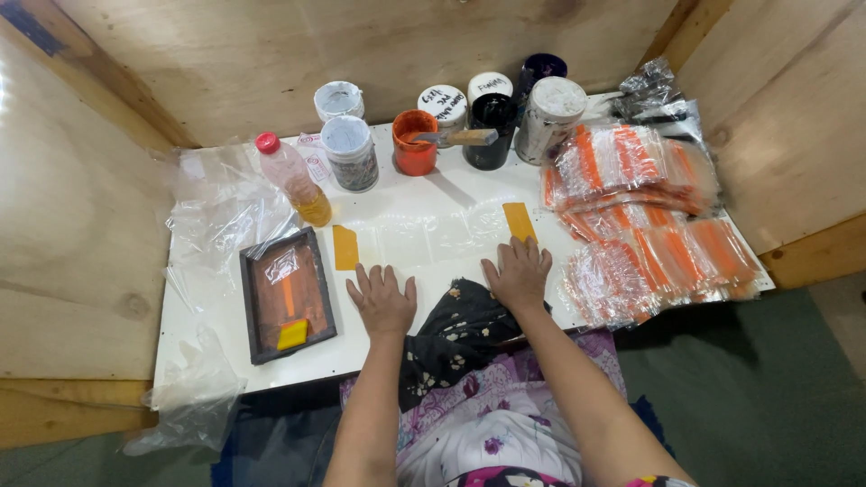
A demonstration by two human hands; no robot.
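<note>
On white counter, L hand & R hand lie flat w/ fingers released, pressing clear plastic sheet btwn two yellow tape strips.

I note both hands flat on the counter: left hand beside the framed screen to its left, right hand left of the stacked packets. Jars stand behind.
</note>
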